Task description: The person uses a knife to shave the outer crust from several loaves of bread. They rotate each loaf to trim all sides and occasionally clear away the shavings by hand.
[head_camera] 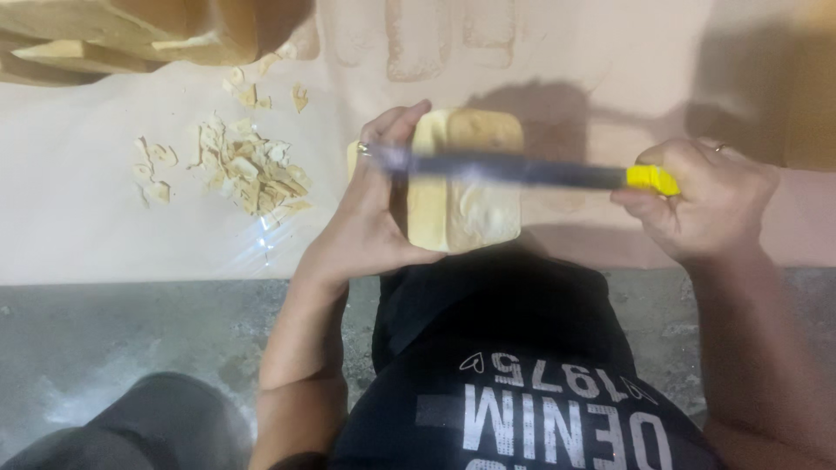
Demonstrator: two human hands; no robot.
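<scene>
While your left hand (370,218) is clamped around the left side of the pale wooden block (466,178) at the centre of the frame, thumb low and fingers curled over its upper left edge, the block stands with its long axis running up and down the picture.

Item: long blade (496,167), dark and blurred, lying almost level across the block's upper half, so it crosses the block's long axis at close to a right angle. Its tip reaches the fingers of your left hand.

Item: yellow handle (651,178), right of centre, closed in the fist of your right hand (701,204), which sits well to the right of the block.

Item: heap of wood chips (244,165), upper left, on the pale sheet (78,226).

Item: stacked timber pieces (131,30), top left corner.

Your left hand is the nearer to the block; the right touches it only through the blade.
</scene>
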